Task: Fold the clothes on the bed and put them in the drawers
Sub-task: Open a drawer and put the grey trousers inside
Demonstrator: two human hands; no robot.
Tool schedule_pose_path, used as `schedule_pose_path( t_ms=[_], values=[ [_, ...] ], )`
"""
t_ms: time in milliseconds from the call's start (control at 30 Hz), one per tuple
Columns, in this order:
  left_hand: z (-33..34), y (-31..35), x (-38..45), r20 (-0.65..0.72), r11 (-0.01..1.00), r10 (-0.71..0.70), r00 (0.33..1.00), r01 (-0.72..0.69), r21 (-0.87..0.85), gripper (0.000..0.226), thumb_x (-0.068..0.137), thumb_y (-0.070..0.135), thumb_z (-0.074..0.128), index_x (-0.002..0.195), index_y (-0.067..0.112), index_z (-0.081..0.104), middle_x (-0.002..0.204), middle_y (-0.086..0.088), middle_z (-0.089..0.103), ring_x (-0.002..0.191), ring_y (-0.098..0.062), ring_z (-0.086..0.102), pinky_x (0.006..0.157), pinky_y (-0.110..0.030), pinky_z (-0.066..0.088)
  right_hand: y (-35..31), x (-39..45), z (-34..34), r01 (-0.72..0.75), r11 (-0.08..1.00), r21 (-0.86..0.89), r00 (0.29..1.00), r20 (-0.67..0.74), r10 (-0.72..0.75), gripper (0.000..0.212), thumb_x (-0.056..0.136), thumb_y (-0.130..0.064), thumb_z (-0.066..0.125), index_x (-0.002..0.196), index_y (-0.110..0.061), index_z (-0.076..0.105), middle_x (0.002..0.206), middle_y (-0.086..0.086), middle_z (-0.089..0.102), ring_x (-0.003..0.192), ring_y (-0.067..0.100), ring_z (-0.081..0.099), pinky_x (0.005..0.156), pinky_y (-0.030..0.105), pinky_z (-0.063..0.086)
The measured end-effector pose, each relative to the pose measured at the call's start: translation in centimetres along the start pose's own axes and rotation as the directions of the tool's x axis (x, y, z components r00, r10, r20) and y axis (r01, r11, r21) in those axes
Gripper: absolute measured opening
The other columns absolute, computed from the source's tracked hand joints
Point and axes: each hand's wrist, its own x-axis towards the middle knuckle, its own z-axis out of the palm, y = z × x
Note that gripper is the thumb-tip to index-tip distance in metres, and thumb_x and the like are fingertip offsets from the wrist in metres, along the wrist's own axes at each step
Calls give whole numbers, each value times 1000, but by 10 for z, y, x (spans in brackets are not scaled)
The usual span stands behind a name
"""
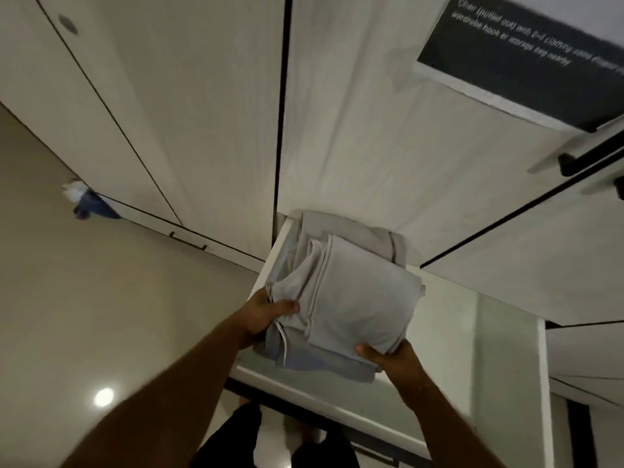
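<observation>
Head view, left to right. The floor (pixel 84 315) is smooth, glossy and beige, with one round light reflection. A small blue-and-white object (pixel 88 202) lies at the wardrobe base; it is too blurred to identify. The wardrobe doors (pixel 209 96) are flat, pale, matte panels with dark seams. One white drawer (pixel 479 349) stands pulled out, its rim straight and smooth. Two hands hold a stack of folded clothes (pixel 358 298) over the drawer's left part. The left hand (pixel 266 312) grips the stack's left edge, thumb on top. The right hand (pixel 391 356) grips the near right corner, thumb on top. The stack is soft, light grey fabric in rounded folds, with a blue-grey layer underneath. One grey folded garment (pixel 337 224) lies behind the stack.
</observation>
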Motion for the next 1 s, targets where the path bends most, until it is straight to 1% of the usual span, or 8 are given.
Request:
schedule_pose_path(
  t_ms=[100, 200, 267, 400, 533, 700, 833, 1000],
  values=[
    [-7, -11, 23, -173, 954, -19, 985, 70, 291, 46, 81, 10, 88, 121, 4, 68, 110, -5, 77, 104, -22, 76, 83, -30, 62, 24, 17, 17, -93, 990, -110, 996, 3, 94, 79, 61, -19, 101, 127, -16, 58, 127, 11, 70, 102, 22, 70, 82, 33, 60],
    [5, -19, 48, -266, 772, -16, 964, 181, 609, 89, 88, 17, 84, 158, 9, 31, 138, -8, 60, 124, -27, 63, 98, -33, 52, 38, 40, 33, -239, 965, -106, 971, -46, 235, 108, 72, -16, 95, 156, -7, 28, 152, 19, 47, 130, 34, 55, 108, 44, 48],
    [12, -29, 58, -284, 742, -54, 957, 229, 630, 105, 88, 20, 83, 166, 14, 13, 155, -15, 46, 137, -39, 51, 103, -40, 51, 38, 53, 43, -231, 973, -16, 972, -53, 230, 100, 72, -14, 94, 152, -8, 33, 151, 18, 49, 132, 35, 54, 110, 48, 47],
    [15, -44, 84, -307, 764, -176, 935, 326, 556, 106, 86, 22, 85, 165, 10, 15, 165, -12, 32, 142, -39, 45, 100, -49, 56, 35, 86, 54, -172, 984, 54, 962, -206, 180, 89, 70, -14, 95, 142, -7, 44, 134, 11, 59, 116, 33, 62, 101, 47, 54],
    [16, -64, 99, -278, 453, -41, 960, 266, 851, 119, 83, 47, 85, 164, 5, 10, 168, -13, 26, 153, -33, 30, 122, -42, 32, 43, 117, 48, -194, 971, 140, 956, -197, 220, 85, 70, -19, 96, 140, -4, 51, 131, 16, 65, 115, 35, 65, 101, 53, 55],
    [17, -75, 105, -290, 275, 141, 947, 244, 930, 115, 86, 64, 72, 166, 12, 8, 166, -13, 28, 151, -32, 33, 124, -41, 29, 49, 139, 48, -200, 977, 76, 966, -152, 210, 105, 65, -30, 98, 151, -10, 41, 145, 14, 55, 130, 37, 56, 109, 53, 49],
    [30, -78, 103, -327, 466, 208, 922, 201, 862, 103, 89, 58, 73, 165, 15, 17, 164, -9, 35, 150, -29, 37, 124, -43, 27, 51, 144, 42, -118, 992, 51, 980, -156, 125, 102, 64, -25, 99, 149, -12, 44, 142, 11, 57, 127, 30, 57, 108, 44, 50],
    [47, -84, 96, -401, 668, 158, 902, 202, 717, 70, 83, 45, 84, 140, 20, 54, 138, -3, 59, 130, -26, 57, 107, -36, 49, 58, 129, 21, -98, 957, 271, 991, -63, 119, 41, 84, -11, 81, 120, -21, 64, 121, 6, 68, 106, 22, 66, 74, 20, 58]
  ],
)
